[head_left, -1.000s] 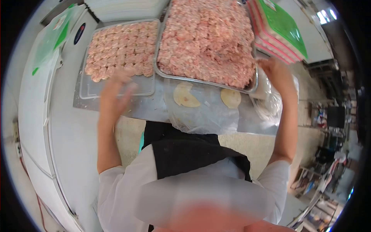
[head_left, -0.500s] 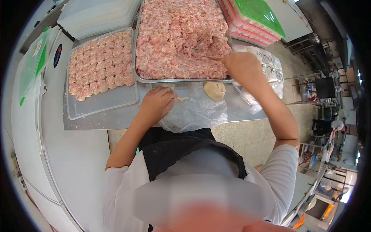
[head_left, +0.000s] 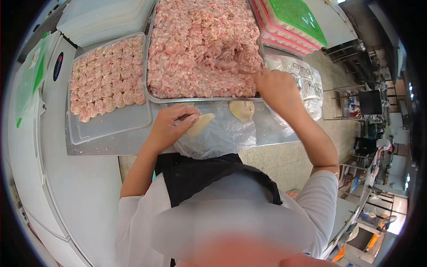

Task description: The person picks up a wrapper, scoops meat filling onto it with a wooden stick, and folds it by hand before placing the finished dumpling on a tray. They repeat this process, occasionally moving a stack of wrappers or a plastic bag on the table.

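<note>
My left hand (head_left: 171, 124) pinches a thin pale dumpling wrapper (head_left: 201, 125) over the plastic sheet (head_left: 222, 138), in front of the meat tray. My right hand (head_left: 279, 88) is closed at the near right corner of the big metal tray (head_left: 200, 100). From its fingers a thin flat tool (head_left: 247, 71) reaches into the minced meat (head_left: 195, 49), mostly hidden by hand and meat. A round stack of wrappers (head_left: 242, 110) lies on the sheet between my hands. Rows of filled dumplings (head_left: 109, 78) sit on a clear plastic tray (head_left: 111, 129) to the left.
Stacked clear containers (head_left: 104, 22) stand at the back left. Boxes with a green lid (head_left: 300, 18) are piled at the back right, with marked plastic bags (head_left: 307, 84) below them. A white freezer (head_left: 75, 187) flanks the left side. Farther right, a person is in the background.
My left hand has lifted a wrapper from the sheet and now holds it up, slightly lower in view. My right hand has shifted slightly down. The whole view has moved a little.
</note>
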{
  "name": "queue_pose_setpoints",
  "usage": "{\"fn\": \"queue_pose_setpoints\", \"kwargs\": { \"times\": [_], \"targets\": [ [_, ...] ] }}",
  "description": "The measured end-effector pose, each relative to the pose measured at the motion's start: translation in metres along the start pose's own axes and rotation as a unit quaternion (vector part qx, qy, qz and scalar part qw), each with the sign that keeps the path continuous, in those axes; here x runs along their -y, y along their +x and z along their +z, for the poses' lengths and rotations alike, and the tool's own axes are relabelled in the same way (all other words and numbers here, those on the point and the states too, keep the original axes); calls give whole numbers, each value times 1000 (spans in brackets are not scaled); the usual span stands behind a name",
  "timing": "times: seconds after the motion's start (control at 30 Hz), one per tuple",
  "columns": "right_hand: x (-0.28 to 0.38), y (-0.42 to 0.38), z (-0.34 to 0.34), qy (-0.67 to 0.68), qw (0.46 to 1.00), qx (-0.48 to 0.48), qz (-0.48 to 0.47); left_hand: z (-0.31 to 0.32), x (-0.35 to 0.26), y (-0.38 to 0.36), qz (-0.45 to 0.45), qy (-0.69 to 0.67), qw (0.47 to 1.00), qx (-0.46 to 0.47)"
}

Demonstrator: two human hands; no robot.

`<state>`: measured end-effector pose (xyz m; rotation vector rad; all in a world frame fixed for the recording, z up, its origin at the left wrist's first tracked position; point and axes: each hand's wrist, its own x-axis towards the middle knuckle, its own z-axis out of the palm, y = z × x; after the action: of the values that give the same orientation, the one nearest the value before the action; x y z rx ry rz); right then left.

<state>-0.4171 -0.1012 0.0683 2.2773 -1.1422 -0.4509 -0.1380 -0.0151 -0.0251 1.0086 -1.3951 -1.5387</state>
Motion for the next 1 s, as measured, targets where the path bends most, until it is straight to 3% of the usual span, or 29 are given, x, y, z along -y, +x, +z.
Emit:
{"fn": "queue_pose_setpoints", "kwargs": {
  "times": [0.03,0.07,0.13,0.17,0.23,0.27,0.33,0.43,0.47,0.53,0.57,0.6,0.63,0.67,0.73,0.77,0.83,0.87,0.9,0.93,1.0],
  "targets": [
    [-11,-1,-6,48,998,-47,-10,4,-6,1,64,200,977,-16],
    [-19,0,-9,95,991,-93,-19,3,-4,2,65,200,978,-14],
    [-36,20,1,80,994,-79,13,4,3,0,25,-11,1000,-6],
    [-43,30,7,64,995,-68,42,6,5,-1,24,-14,1000,-5],
    [-24,43,38,64,996,-47,40,10,5,1,-45,-292,955,-16],
    [-12,50,46,66,997,-26,41,9,7,-1,-42,-292,955,-16],
    [24,37,22,66,997,-24,18,3,11,-8,-4,-35,999,23],
    [15,25,18,100,994,-52,-9,-6,4,-15,-70,1,995,72],
    [3,21,19,132,988,-81,-13,-7,0,-17,-71,2,995,72],
    [-19,25,12,105,993,-47,20,-9,-8,-18,-71,-271,945,170],
    [-23,26,9,79,995,-13,52,-7,-4,-17,-70,-272,945,169],
    [-15,28,13,78,996,-13,50,-4,3,-13,89,1,992,87],
    [3,31,20,118,992,-27,37,-2,6,-11,237,274,932,-5],
    [19,34,23,158,986,-41,24,-1,5,-13,237,274,932,-7],
    [42,38,16,177,981,-82,26,1,3,-17,41,95,995,-8],
    [49,40,19,204,975,-54,63,-1,2,-16,42,95,995,-8],
    [57,36,23,233,967,-24,99,-4,1,-16,-58,95,992,58],
    [62,29,23,254,959,-58,116,-2,3,-15,-60,96,992,59],
    [65,25,20,272,948,-94,132,2,6,-12,87,217,972,12],
    [69,20,14,273,948,-97,133,6,6,-10,232,331,914,-36],
    [76,10,2,317,928,-127,148,19,-4,-13,200,275,939,-54]
  ]
}}
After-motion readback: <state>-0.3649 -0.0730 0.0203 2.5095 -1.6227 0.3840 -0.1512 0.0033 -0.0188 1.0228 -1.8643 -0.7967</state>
